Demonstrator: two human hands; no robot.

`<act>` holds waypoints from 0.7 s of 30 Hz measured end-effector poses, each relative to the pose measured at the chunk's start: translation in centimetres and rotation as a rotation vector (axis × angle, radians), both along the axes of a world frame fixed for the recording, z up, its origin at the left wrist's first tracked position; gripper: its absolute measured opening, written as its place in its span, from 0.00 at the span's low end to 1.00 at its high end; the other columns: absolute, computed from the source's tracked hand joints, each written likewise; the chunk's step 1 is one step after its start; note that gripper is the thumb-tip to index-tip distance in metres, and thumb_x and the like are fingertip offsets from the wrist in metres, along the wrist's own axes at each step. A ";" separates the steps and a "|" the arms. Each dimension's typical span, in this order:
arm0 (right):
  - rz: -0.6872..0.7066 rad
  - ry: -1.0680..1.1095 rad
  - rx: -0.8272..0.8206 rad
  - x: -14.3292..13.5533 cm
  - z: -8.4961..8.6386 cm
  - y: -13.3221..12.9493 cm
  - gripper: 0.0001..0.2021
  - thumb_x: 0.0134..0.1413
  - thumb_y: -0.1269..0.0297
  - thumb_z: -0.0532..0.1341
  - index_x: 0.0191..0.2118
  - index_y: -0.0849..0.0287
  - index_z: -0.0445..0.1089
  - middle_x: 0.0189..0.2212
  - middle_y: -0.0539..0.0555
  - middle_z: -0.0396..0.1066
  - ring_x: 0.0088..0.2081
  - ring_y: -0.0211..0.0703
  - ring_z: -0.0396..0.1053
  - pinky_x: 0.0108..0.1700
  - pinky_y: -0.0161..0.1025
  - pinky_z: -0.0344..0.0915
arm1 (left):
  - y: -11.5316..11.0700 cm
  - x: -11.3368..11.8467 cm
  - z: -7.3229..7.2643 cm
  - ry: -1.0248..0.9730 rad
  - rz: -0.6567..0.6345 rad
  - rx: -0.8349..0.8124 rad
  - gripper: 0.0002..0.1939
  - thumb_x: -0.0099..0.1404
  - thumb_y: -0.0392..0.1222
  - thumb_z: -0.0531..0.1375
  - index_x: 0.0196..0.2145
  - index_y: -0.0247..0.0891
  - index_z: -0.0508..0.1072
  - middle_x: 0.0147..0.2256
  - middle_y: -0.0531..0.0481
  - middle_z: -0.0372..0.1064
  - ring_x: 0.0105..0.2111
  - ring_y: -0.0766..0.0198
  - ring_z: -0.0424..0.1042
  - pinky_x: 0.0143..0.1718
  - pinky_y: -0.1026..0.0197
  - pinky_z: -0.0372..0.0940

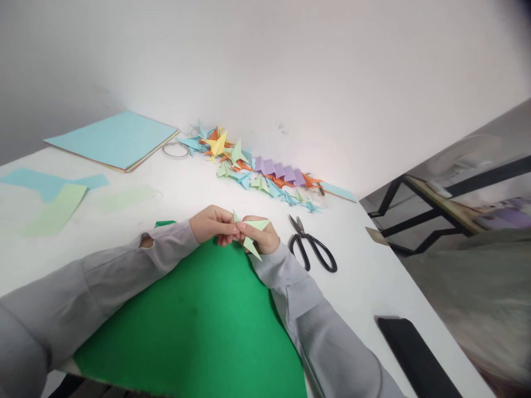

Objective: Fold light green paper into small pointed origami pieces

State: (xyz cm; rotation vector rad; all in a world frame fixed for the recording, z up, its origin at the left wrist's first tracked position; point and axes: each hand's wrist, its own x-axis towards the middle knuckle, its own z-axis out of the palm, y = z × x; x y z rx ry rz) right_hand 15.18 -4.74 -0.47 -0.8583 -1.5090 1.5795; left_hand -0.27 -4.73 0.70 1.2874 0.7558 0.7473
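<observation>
A pale green folded paper figure (251, 233) is pinched between the left hand (213, 224) and right hand (259, 236) above a green sheet (194, 326); black scissors (312, 250) are laid just beside on the white surface (365, 276).

White table (365, 287) against a pale wall. Near the far left corner, a stack of coloured paper sheets (114, 138), light blue on top. Just beside it, a clear tape ring (175, 150). Along the far edge, a row of folded paper cranes (249, 163) in blue, yellow, orange, green and purple. Toward the left edge, loose blue and pale green paper offcuts (53, 199). Covering the near middle, a green sheet (194, 326). Right of it, black scissors (313, 249), blades slightly parted. At the near right edge, a flat black object (415, 354).
</observation>
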 end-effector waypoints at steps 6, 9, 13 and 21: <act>-0.010 -0.080 0.069 0.2 -0.1 0.0 0.17 0.40 0.52 0.62 0.15 0.61 0.65 0.10 0.47 0.61 0.11 0.30 0.52 0.13 0.32 0.45 | -0.1 -0.1 0.1 0.018 0.018 0.034 0.12 0.43 0.42 0.64 0.17 0.29 0.69 0.12 0.52 0.64 0.11 0.70 0.62 0.13 0.68 0.56; -0.026 -0.089 0.067 0.2 -0.2 0.0 0.16 0.39 0.53 0.63 0.15 0.61 0.65 0.11 0.48 0.63 0.12 0.30 0.53 0.12 0.31 0.46 | -0.2 -0.1 0.1 0.037 0.037 0.050 0.10 0.42 0.41 0.63 0.16 0.30 0.69 0.11 0.52 0.63 0.11 0.70 0.61 0.13 0.67 0.55; -0.059 -0.028 0.003 -0.1 0.0 -0.1 0.16 0.37 0.53 0.64 0.14 0.60 0.64 0.08 0.46 0.61 0.10 0.30 0.53 0.10 0.31 0.45 | -0.3 0.1 0.3 0.044 0.068 0.049 0.09 0.43 0.41 0.61 0.15 0.31 0.68 0.11 0.53 0.62 0.11 0.71 0.60 0.13 0.68 0.55; 0.048 -0.005 -0.031 -0.1 0.5 -0.4 0.15 0.40 0.57 0.63 0.14 0.61 0.65 0.07 0.47 0.62 0.09 0.33 0.57 0.12 0.31 0.52 | 0.2 -0.2 0.1 -0.097 0.038 -0.056 0.12 0.44 0.44 0.59 0.13 0.31 0.68 0.08 0.51 0.60 0.09 0.70 0.59 0.12 0.67 0.50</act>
